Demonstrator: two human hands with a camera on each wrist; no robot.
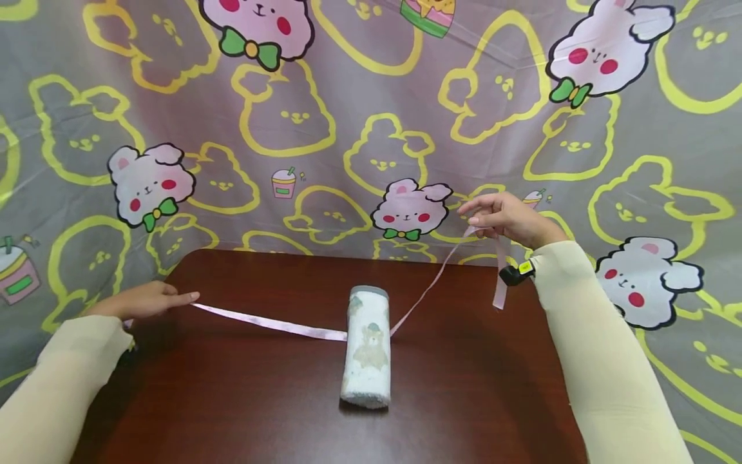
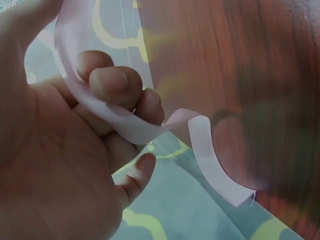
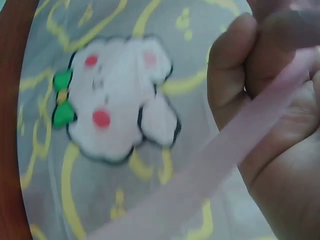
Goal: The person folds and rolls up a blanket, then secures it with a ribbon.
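A towel roll (image 1: 368, 348), white and fluffy with a teddy-bear print and a grey far end, lies near the middle of a dark reddish-brown wooden table (image 1: 261, 399), its length pointing away from the person. A pale pink ribbon (image 1: 272, 323) reaches it from both sides at about mid-length; the roll hides the part between, which seems to pass underneath.

The left hand (image 1: 145, 299), at the table's left side, pinches the ribbon at the fingertips. In the left wrist view, the ribbon's tail curves across the palm and past the curled fingers, ending in a cut edge.

The right hand (image 1: 504, 218) is raised higher, beyond the far right part of the table, and pinches the ribbon between thumb and fingers, with the other tail hanging below. The right stretch slants upward from the roll; the left stretch lies flatter.

Cream sleeves (image 1: 603, 361) cover both forearms. A grey cloth (image 1: 203, 116) with bunny faces and yellow outlines hangs behind.
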